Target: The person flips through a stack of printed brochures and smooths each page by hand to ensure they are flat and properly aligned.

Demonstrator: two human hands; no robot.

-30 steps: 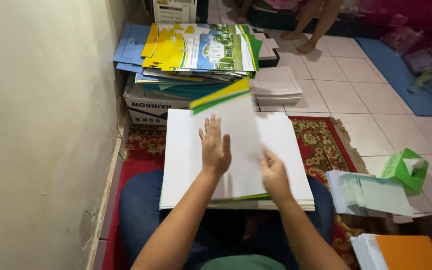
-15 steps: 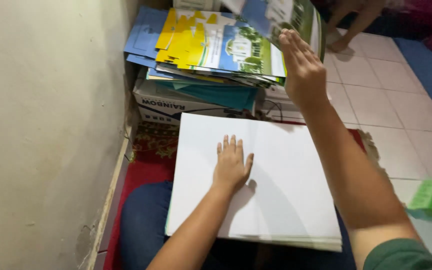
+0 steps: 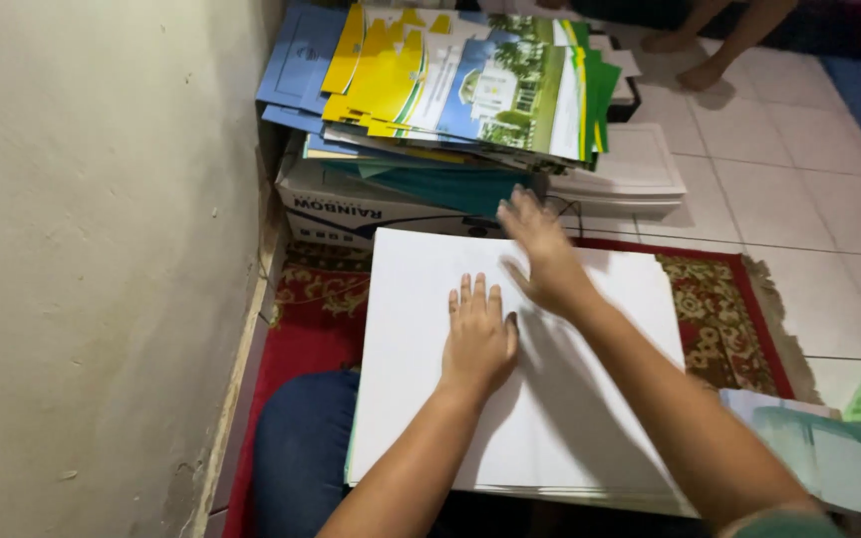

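Head view looks down on two bare hands over a stack of white sheets (image 3: pixel 590 418) resting on the person's lap. Left hand (image 3: pixel 477 334) lies flat and open on the top sheet, fingers together and pointing away, palm pressing the paper near its middle. Right hand (image 3: pixel 542 251) is also open, fingers spread, gripping nothing; it sits at the far edge of the same sheet, and its arm crosses the paper from the lower right. Just beyond the right hand stands a pile of printed folders (image 3: pixel 450 75) in blue, yellow and green, heaped on a cardboard box (image 3: pixel 351 209) against the wall (image 3: pixel 92 249). A lower pile of white paper (image 3: pixel 620 179) lies beside that box on the tiled floor (image 3: pixel 799 169). Under the lap spreads a red patterned rug (image 3: pixel 719 309). Bare feet of another person (image 3: pixel 695 60) show at the top.
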